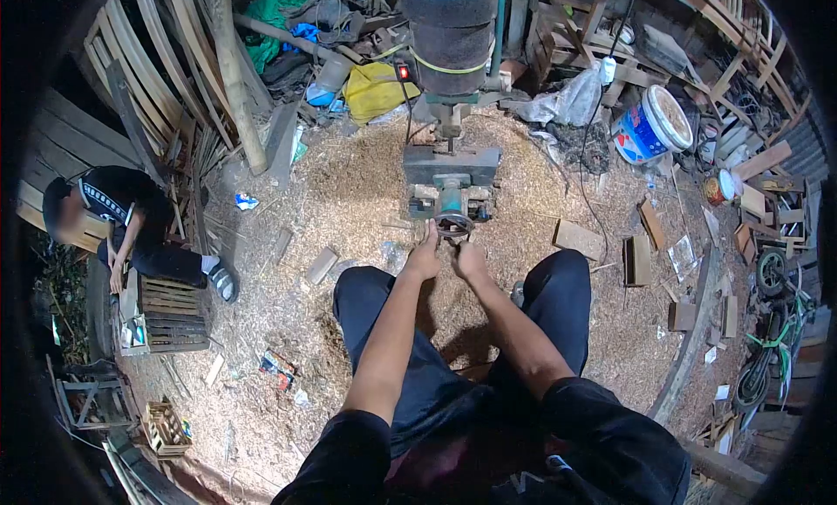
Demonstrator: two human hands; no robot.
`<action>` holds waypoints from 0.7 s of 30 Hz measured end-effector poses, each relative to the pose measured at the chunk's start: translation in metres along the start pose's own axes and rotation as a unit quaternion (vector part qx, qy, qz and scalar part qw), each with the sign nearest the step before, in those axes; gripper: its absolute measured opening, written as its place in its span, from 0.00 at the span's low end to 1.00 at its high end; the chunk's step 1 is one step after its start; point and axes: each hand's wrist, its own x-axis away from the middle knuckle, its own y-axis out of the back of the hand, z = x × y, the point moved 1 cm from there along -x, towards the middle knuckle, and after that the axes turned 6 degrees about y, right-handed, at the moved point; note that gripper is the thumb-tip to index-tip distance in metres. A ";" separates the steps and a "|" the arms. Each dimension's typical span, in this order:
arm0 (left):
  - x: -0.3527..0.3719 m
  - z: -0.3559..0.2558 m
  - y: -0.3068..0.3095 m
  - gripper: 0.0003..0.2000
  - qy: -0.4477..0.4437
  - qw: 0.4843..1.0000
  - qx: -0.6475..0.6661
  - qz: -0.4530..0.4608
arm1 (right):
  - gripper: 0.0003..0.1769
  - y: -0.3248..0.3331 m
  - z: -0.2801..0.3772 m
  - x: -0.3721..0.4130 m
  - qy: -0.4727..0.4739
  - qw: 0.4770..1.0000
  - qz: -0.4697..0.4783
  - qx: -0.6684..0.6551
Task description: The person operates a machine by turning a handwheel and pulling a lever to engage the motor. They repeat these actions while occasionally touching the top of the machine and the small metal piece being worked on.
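My left hand (425, 255) is closed on the left side of a dark round handwheel (453, 223) at the front of a drilling machine. On the wheel's right side my right hand (469, 259) has its fingers wrapped round the rim. Above the wheel sits the machine's vise and table (452, 163), with a thin bit (451, 144) hanging over it from the dark motor housing (448, 43). The fingertips of both hands are partly hidden by the wheel.
A person (131, 221) sits at the left beside a slatted crate (174, 313). Wood blocks (579, 240) lie on the shavings-covered floor. A white-blue bucket (654, 126) stands at the right, a yellow sack (375, 91) behind. A cable runs right of the machine.
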 end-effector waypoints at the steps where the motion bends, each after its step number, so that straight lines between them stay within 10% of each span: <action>1: -0.001 0.002 -0.001 0.47 -0.001 1.000 0.021 0.005 | 0.15 0.002 -0.008 0.001 -0.018 0.999 -0.019 -0.022; 14: -0.001 0.001 -0.007 0.47 -0.006 1.000 0.014 0.007 | 0.14 0.006 -0.053 -0.002 -0.106 0.994 0.023 -0.020; 21: -0.018 0.016 -0.008 0.35 -0.068 0.991 0.004 -0.114 | 0.14 0.049 -0.021 -0.020 0.030 0.993 -0.109 -0.020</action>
